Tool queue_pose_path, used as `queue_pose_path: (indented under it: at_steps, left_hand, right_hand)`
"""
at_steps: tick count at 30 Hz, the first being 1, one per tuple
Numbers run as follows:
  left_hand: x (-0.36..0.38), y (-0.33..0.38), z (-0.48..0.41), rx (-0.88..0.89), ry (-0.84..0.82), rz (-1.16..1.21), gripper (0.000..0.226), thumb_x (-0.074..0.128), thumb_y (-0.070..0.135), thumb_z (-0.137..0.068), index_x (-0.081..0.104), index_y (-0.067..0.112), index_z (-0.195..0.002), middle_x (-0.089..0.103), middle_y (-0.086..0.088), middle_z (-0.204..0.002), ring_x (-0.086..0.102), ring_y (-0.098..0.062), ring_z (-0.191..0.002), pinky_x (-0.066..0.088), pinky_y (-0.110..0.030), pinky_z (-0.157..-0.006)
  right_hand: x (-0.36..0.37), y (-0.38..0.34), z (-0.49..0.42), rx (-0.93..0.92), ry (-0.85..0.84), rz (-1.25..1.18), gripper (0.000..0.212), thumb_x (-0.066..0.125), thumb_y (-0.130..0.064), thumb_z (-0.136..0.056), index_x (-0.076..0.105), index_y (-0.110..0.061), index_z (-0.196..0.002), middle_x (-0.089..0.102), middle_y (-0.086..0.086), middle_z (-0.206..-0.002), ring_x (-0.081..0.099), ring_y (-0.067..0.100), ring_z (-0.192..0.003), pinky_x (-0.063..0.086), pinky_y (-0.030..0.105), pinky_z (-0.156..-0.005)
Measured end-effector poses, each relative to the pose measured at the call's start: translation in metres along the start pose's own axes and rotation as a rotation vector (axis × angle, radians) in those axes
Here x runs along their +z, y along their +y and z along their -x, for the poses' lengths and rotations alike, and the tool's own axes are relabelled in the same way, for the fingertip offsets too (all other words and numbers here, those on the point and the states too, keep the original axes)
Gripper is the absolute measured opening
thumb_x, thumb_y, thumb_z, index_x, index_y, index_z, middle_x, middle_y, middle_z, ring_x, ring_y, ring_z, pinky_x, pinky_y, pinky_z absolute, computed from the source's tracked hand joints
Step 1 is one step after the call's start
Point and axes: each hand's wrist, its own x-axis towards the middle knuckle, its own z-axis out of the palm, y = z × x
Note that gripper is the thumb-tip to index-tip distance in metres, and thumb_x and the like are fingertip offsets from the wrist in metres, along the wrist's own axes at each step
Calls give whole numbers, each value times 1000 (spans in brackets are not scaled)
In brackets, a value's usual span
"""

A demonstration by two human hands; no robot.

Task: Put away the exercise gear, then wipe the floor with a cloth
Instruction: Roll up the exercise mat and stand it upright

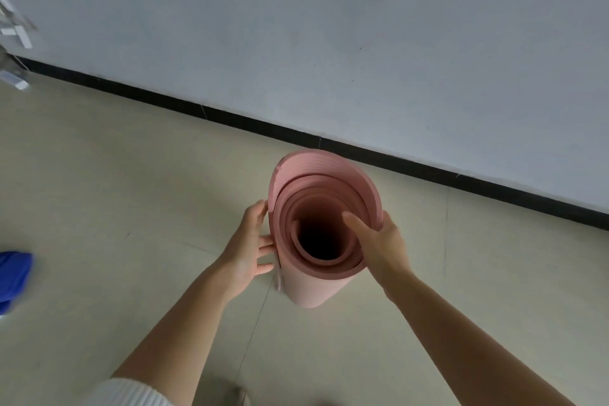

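Left hand [249,249] touches, right hand [384,242] grips the upright pink mat [314,288] (thumb inside).

The left forearm [184,323] and the right forearm [461,333] are bare, and so are the left hand [248,247] and the right hand [382,241]. The one piece of clothing in view is a white sleeve [131,394], where the left forearm meets the bottom edge; its knit fabric carries fine ribs running side by side. The right forearm is uncovered all the way to the edge.
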Motion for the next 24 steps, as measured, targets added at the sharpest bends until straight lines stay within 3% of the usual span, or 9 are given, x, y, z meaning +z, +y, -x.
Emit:
queue_pose_path:
  at_steps: [3, 6, 8, 12, 13, 15, 17, 19, 24]
  left_hand:
    - [7, 17, -5, -64, 17, -58, 47, 26, 80, -80, 53, 48, -104, 64, -4, -118, 58, -25, -110, 39, -52, -98]
    - [19, 17, -14, -128, 88, -111, 74, 22, 83, -78, 46, 36, -130, 56, -2, -130, 52, -27, -118, 41, -54, -99]
    - [22, 12, -18, -186, 119, -174, 77, 22, 78, -82, 40, 26, -136, 50, 0, -132, 49, -23, -116, 41, -46, -95]
    - [9, 6, -27, -95, 164, -284, 48, 35, 67, -86, 52, 23, -84, 53, 10, -79, 50, -12, -75, 39, -28, -71]
    - [6, 5, -31, -22, 198, -334, 46, 44, 67, -82, 51, 21, -83, 52, 11, -74, 51, -11, -71, 38, -24, -65]
    - [4, 2, -38, 109, 241, -483, 54, 62, 58, -79, 46, 25, -117, 55, 16, -96, 56, -7, -85, 42, -20, -70]
    - [8, -3, -40, 182, 210, -698, 86, 68, 52, -76, 17, 34, -142, 41, 16, -117, 51, -6, -96, 44, -23, -80]
    - [13, -6, -42, 182, 194, -801, 92, 70, 47, -75, 8, 37, -143, 35, 8, -119, 50, -11, -91, 44, -26, -75]
    - [9, 5, -61, 127, 206, -778, 66, 65, 37, -79, 25, 29, -131, 43, -1, -113, 53, -10, -79, 43, -21, -61]
  right_hand:
    - [7, 0, -5, -35, 21, 103, 49, 69, -45, -81, 51, -24, -122, 61, -9, -92, 61, 11, -81, 54, 28, -70]
    - [17, 7, -13, 1, 2, 121, 55, 70, -45, -80, 47, -25, -126, 57, -12, -89, 57, 6, -76, 49, 22, -64]
    - [20, 15, -19, 55, -44, 170, 56, 69, -45, -81, 47, -25, -128, 59, -11, -92, 57, 7, -77, 47, 21, -63]
    - [20, 19, -29, 80, -60, 248, 63, 69, -42, -82, 42, -26, -136, 62, -4, -108, 61, 16, -92, 54, 29, -75]
    - [21, 18, -30, 59, -15, 244, 68, 69, -41, -82, 35, -29, -140, 61, -3, -114, 61, 18, -97, 54, 33, -80]
    - [27, 14, -32, 15, 38, 240, 73, 68, -42, -82, 25, -36, -142, 56, -4, -123, 59, 19, -102, 54, 36, -83]
    - [34, 14, -33, 5, 21, 313, 70, 67, -42, -82, 25, -35, -138, 52, -4, -125, 58, 19, -101, 53, 35, -81]
    - [36, 14, -35, 12, 6, 409, 60, 64, -35, -84, 27, -31, -131, 52, 1, -121, 58, 22, -96, 54, 36, -76]
    - [32, 3, -51, 42, -14, 501, 47, 54, -31, -87, 27, -27, -124, 55, 4, -110, 57, 27, -86, 50, 38, -69]
